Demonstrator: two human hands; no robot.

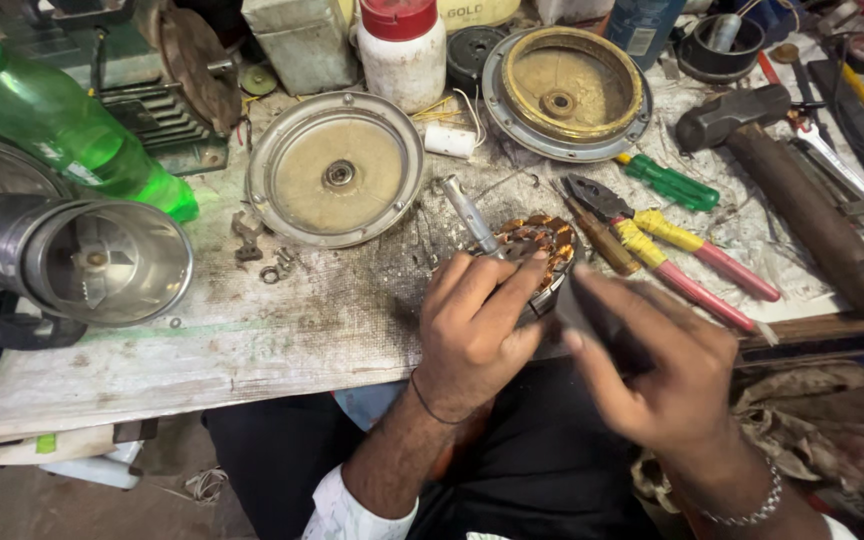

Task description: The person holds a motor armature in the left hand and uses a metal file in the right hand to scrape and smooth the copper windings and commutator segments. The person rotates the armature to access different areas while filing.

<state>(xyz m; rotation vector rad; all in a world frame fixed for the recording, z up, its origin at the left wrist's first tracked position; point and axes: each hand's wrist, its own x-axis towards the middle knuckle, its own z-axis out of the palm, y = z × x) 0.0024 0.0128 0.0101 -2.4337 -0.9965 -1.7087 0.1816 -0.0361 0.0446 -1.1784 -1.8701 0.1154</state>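
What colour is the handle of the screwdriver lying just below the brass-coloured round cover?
Green: the screwdriver handle is translucent green, clearest in the head view.

My desk (282, 330) is grimy and scratched; on it lie two round metal covers (337, 182) (565, 92), pliers (672, 250), a green screwdriver (670, 182), a hammer (792, 190), and a green bottle (62, 125).

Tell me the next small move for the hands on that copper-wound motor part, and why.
Probably bring the right hand onto the wound stator. The left hand already grips it at the bench edge, while the right, blurred, is just beside it and seems empty.
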